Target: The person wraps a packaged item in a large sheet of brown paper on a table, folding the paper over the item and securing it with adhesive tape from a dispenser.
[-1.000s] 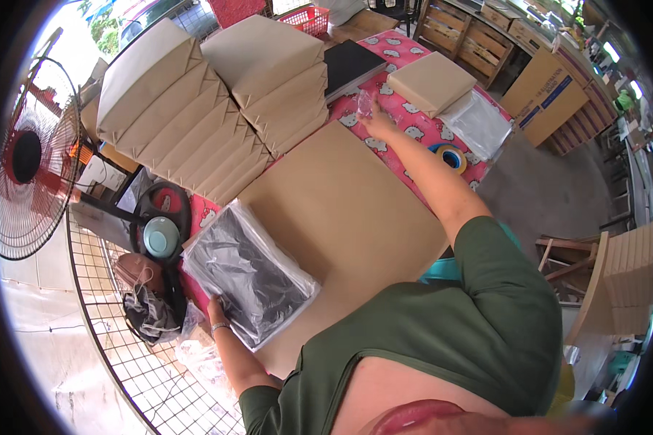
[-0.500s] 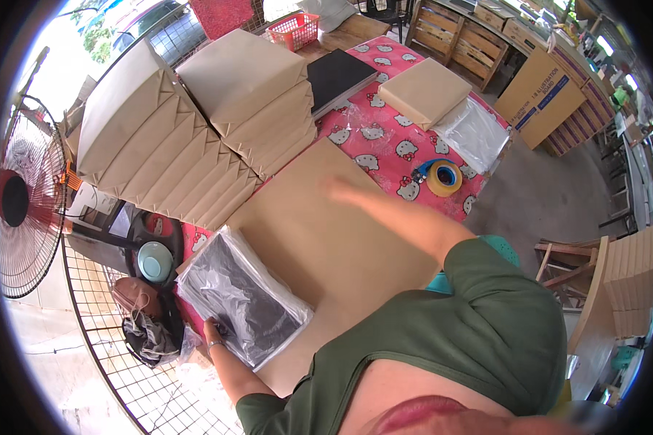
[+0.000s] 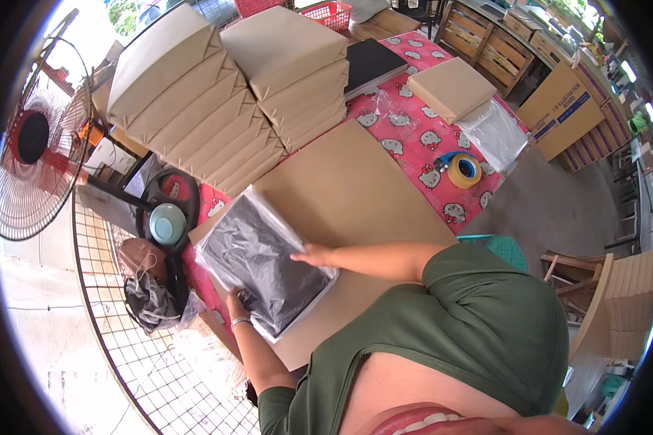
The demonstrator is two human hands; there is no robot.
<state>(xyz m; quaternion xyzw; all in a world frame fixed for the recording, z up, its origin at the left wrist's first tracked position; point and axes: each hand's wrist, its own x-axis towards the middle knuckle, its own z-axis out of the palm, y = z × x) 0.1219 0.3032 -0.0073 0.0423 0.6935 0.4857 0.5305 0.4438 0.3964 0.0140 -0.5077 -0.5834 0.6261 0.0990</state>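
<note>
A flat pack of black sheets in clear plastic [image 3: 257,254] lies at an angle on a large sheet of brown paper [image 3: 370,196]. My left hand [image 3: 235,300] grips its near left edge, where the plastic bunches up; some of the fingers are hidden. Across the pack, my right hand [image 3: 315,255] rests on the right edge with its fingers stretched out over the plastic. Beyond the paper stand two tall stacks of brown-wrapped packs [image 3: 189,101] [image 3: 290,65], folded ends facing me.
On the pink patterned tablecloth [image 3: 453,212] are a tape dispenser with a yellow roll [image 3: 463,172], a brown-wrapped pack [image 3: 451,88] and a black board [image 3: 374,64]. A fan [image 3: 33,138], a pale green bowl [image 3: 167,224] and bags [image 3: 152,297] stand at the left.
My right hand has come back from over the brown paper onto the right edge of the black pack. My left hand stays at the pack's left edge. The view has shifted.
</note>
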